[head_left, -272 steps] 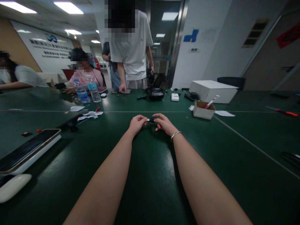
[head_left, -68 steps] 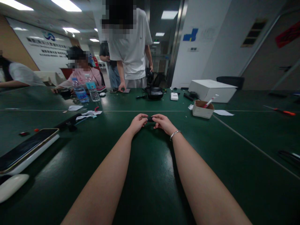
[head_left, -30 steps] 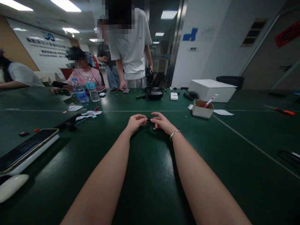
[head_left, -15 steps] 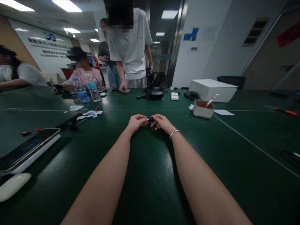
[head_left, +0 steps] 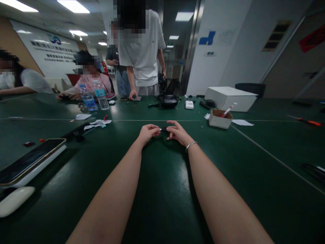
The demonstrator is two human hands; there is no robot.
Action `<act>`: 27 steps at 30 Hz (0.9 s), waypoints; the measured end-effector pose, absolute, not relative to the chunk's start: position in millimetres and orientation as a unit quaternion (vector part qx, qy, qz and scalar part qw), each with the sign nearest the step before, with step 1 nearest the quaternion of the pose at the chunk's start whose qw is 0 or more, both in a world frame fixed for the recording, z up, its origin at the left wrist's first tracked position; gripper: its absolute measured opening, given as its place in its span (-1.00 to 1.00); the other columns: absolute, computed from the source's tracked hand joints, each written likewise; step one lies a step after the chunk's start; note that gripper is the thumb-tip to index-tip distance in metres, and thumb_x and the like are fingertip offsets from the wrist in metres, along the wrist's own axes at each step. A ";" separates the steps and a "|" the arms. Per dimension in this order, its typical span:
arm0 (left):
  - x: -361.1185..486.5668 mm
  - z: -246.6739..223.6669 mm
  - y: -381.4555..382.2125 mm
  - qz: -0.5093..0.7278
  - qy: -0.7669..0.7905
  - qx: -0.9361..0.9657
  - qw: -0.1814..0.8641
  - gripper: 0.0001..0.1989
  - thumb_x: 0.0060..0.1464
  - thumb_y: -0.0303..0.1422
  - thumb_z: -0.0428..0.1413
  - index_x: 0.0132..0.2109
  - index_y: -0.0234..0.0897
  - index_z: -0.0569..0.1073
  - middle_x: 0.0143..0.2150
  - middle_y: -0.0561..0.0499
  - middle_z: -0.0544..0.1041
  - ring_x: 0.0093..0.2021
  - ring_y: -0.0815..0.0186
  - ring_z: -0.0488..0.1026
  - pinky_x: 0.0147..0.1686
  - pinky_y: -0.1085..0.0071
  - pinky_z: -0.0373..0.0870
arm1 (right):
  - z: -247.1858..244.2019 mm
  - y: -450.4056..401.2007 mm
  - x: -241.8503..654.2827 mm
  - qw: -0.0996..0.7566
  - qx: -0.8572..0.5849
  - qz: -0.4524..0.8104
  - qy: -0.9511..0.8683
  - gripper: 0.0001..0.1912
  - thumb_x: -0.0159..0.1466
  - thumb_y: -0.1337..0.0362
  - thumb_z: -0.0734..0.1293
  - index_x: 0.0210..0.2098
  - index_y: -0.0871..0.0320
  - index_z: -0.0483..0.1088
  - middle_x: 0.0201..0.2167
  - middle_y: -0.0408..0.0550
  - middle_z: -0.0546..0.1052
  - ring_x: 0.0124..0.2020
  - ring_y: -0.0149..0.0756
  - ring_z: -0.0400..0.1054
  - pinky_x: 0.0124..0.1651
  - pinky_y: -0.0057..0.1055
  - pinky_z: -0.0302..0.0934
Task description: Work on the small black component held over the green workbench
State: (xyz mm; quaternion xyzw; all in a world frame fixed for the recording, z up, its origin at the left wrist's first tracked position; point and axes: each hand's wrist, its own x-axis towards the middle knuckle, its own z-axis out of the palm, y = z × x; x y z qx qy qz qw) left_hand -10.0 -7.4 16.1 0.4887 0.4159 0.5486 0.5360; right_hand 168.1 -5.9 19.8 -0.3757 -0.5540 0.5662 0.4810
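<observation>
Black, with a bright, metal-looking left end, the small piece (head_left: 164, 129) is held between both hands above the middle of the green table (head_left: 162, 189); whether it touches the surface cannot be told. The left hand (head_left: 148, 133) pinches the bright end between thumb and fingertips. The right hand (head_left: 179, 133) grips the dark end with thumb and fingers, one finger stretched out above it.

By its look, the piece should be light and stiff, probably hard plastic and metal, and perhaps smooth enough to slip under dry skin. Its size leaves room for little more than a pinch, so the two ends seem the best places to hold. How fragile it is cannot be judged.

Far left, one bottle (head_left: 88, 98) has a blue label with pale lettering, too blurred to read; its neighbour's (head_left: 101, 96) light-blue label is no clearer. Beyond them, the wall sign (head_left: 48, 47) bears a blue swirl logo over illegible dark characters. Far right, a red banner (head_left: 313, 39) has dark, unreadable marks.
</observation>
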 end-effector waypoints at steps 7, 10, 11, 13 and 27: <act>-9.1 16.7 -7.3 0.546 0.423 0.492 0.531 -0.84 -0.18 -0.53 0.26 -0.37 -0.45 0.46 -0.45 -0.05 0.52 -0.44 0.38 0.49 -0.31 0.38 0.48 | 18.3 -3.9 166.3 0.488 -0.393 0.546 -0.556 -0.66 0.15 0.43 0.30 -0.09 0.10 0.25 -0.40 -0.21 0.49 -0.74 -0.59 0.21 -0.56 -0.46 0.40; -8.7 16.6 -7.3 0.549 0.426 0.484 0.531 -0.84 -0.19 -0.53 0.26 -0.38 -0.45 0.46 -0.45 -0.04 0.52 -0.43 0.38 0.49 -0.30 0.37 0.48 | 18.2 -3.8 165.7 0.484 -0.409 0.550 -0.544 -0.78 0.20 0.31 0.28 -0.14 0.14 0.26 -0.47 -0.19 0.48 -0.75 -0.58 0.18 -0.59 -0.45 0.38; -8.6 16.7 -7.5 0.550 0.426 0.483 0.531 -0.84 -0.18 -0.53 0.26 -0.38 -0.44 0.45 -0.45 -0.04 0.52 -0.43 0.38 0.49 -0.29 0.37 0.48 | 18.2 -3.8 165.5 0.475 -0.411 0.550 -0.551 -0.81 0.22 0.28 0.26 -0.16 0.16 0.28 -0.52 -0.19 0.47 -0.77 -0.58 0.13 -0.61 -0.46 0.36; -8.2 17.0 -7.6 0.549 0.427 0.485 0.530 -0.84 -0.18 -0.52 0.26 -0.38 -0.44 0.45 -0.45 -0.04 0.52 -0.44 0.38 0.49 -0.31 0.39 0.47 | 18.3 -4.1 165.4 0.464 -0.403 0.548 -0.568 -0.82 0.21 0.32 0.26 -0.18 0.19 0.31 -0.62 -0.24 0.42 -0.78 -0.59 0.07 -0.63 -0.50 0.34; -3.9 8.2 -1.8 0.491 0.456 0.583 0.459 -0.85 0.11 -0.35 0.07 -0.17 -0.30 0.39 -0.45 0.07 0.42 -0.53 0.47 0.41 -0.54 0.57 0.33 | 19.0 -5.2 164.8 0.472 -0.406 0.558 -0.548 -0.83 0.13 0.43 0.28 -0.25 0.24 0.41 -0.75 -0.32 0.29 -0.76 -0.58 0.12 -0.57 -0.51 0.38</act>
